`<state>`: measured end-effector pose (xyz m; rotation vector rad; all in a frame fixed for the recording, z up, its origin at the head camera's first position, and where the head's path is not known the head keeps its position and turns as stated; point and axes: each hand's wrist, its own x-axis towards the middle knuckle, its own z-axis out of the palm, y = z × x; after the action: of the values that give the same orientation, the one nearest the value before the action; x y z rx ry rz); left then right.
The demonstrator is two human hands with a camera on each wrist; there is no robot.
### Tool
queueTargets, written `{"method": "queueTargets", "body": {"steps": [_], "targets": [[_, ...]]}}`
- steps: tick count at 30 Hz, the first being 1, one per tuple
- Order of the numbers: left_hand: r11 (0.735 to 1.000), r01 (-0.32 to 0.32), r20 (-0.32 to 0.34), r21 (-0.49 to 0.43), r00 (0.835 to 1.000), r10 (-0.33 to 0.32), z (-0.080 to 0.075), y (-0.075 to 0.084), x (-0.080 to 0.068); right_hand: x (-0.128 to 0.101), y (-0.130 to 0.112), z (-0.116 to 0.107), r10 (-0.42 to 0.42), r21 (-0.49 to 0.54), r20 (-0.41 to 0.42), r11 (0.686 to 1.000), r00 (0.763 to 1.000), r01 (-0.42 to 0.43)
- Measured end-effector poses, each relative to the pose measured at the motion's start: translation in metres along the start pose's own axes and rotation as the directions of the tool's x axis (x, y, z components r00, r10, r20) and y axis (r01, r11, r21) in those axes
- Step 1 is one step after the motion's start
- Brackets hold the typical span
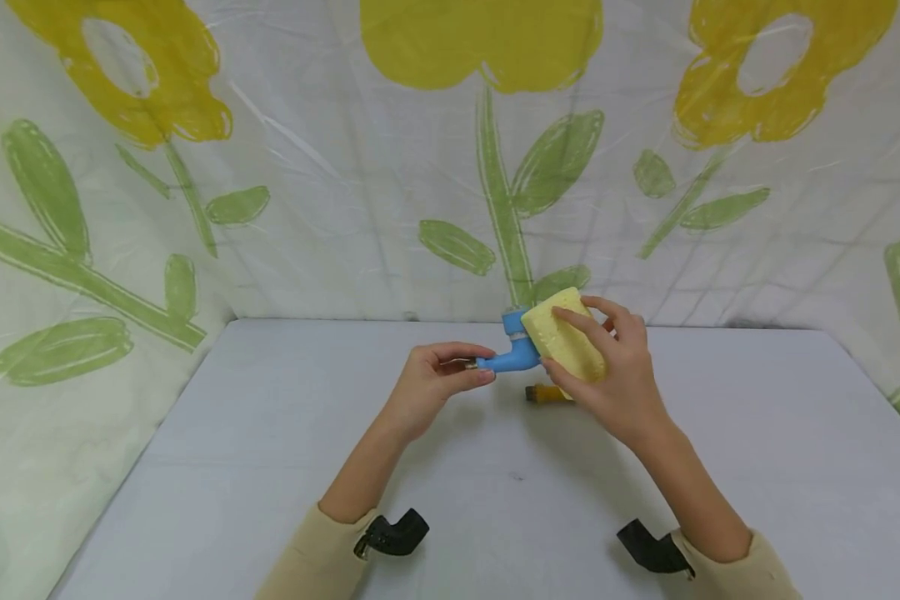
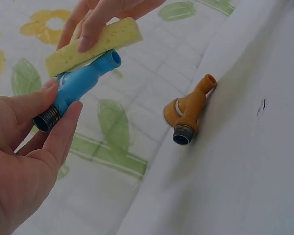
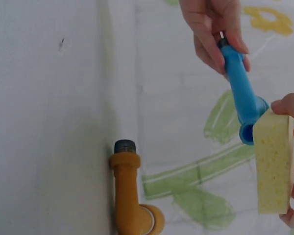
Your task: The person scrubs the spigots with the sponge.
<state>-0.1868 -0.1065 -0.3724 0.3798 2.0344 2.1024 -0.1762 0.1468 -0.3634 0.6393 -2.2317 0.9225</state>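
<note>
My left hand (image 1: 438, 377) pinches the threaded metal end of a blue plastic tap (image 1: 512, 353) between thumb and fingers, holding it above the table; the left wrist view shows the blue tap (image 2: 83, 81) from close by. My right hand (image 1: 607, 371) grips a yellow sponge (image 1: 565, 337) and presses it against the tap's far end. The sponge (image 3: 273, 161) stands beside the blue tap's open mouth (image 3: 246, 133) in the right wrist view. An orange tap (image 1: 546, 392) lies on the table under my right hand, also visible as the orange tap (image 2: 188, 110) with its threaded end toward the camera.
The grey table (image 1: 270, 467) is backed and flanked by a white curtain (image 1: 330, 183) printed with yellow flowers and green leaves. Black wrist mounts (image 1: 393, 533) sit at my beige sleeves. A small dark speck (image 1: 519, 477) marks the tabletop.
</note>
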Motion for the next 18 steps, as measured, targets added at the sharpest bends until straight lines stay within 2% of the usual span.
{"method": "queueTargets", "body": {"steps": [7,18], "targets": [[1.0,-0.009,-0.007,-0.008,1.0,0.009,-0.0006,-0.0003,0.0001,0.0009,0.0013,-0.0017,-0.104,0.027,0.106,0.994,0.989,0.102],[1.0,0.004,0.02,0.013,1.0,-0.004,0.0035,-0.0035,0.0005,0.0004,0.0016,-0.0039,-0.095,-0.017,0.042,0.995,0.995,0.096]]}}
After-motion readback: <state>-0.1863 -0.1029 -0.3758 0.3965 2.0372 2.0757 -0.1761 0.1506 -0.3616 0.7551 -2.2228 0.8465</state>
